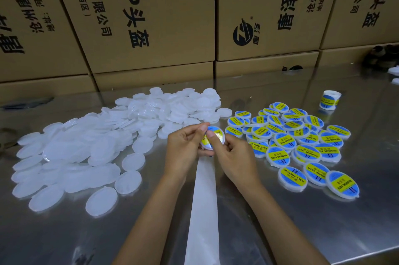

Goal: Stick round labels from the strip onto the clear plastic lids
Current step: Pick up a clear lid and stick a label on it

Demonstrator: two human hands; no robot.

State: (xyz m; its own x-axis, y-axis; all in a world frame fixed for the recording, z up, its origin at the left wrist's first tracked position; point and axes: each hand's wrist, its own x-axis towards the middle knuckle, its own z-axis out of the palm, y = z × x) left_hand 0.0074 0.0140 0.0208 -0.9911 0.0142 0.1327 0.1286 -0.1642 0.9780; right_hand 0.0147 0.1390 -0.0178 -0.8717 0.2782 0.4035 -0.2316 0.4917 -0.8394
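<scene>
Cartons [151, 16] of brown cardboard, printed with black characters, stand stacked along the far edge of the bench [302, 221] and close that side off like a wall. The steel bench top is shiny and runs out of view to the left and near side; its right near edge shows at the lower right corner.

On the left half lies a broad heap of plain lids [90, 150], translucent white, overlapping one another and spreading from the far centre to the near left. On the right lies a smaller cluster of labelled lids [302, 141], each with a blue and yellow round label, some overlapping. A bare lane of steel runs between the two groups, and more bare steel lies near the person on both sides of the forearms.

Down that lane, from the hands toward the near edge, runs the white backing strip [204, 210], widening as it nears the camera. Both forearms reach in from the bottom, converging at mid-bench.

The left hand [185, 146] has its fingers curled around the held lid [212, 138] from the left, thumb on top. The right hand [235, 156] pinches the same lid from the right, its thumb pressing on the blue and yellow label (partly covered by both thumbs). The lid is held just above the bench, between the two heaps.

Farther right, well apart, a small label roll [330, 100] stands near the cartons.
</scene>
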